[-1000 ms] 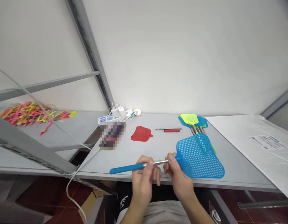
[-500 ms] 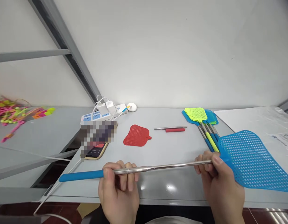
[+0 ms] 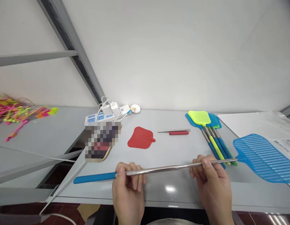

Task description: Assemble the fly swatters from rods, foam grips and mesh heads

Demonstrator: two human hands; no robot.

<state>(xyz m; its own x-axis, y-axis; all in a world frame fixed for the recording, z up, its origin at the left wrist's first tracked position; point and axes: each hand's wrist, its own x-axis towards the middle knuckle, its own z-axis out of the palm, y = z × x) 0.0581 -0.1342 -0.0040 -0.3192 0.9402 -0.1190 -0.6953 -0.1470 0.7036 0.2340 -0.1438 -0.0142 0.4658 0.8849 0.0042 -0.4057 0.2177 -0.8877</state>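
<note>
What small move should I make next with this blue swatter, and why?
Probably lay the blue fly swatter beside the other fly swatters: your left hand and right hand hold its steel shaft, which carries the head and blue grip, while the red head lies separate.

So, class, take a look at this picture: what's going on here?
A person holds a blue fly swatter out flat in both hands. The left hand is on the metal shaft by the blue grip, the right hand nearer the mesh head. On the table lie a red swatter head, a loose metal rod, a red grip and a pile of swatters.
</note>
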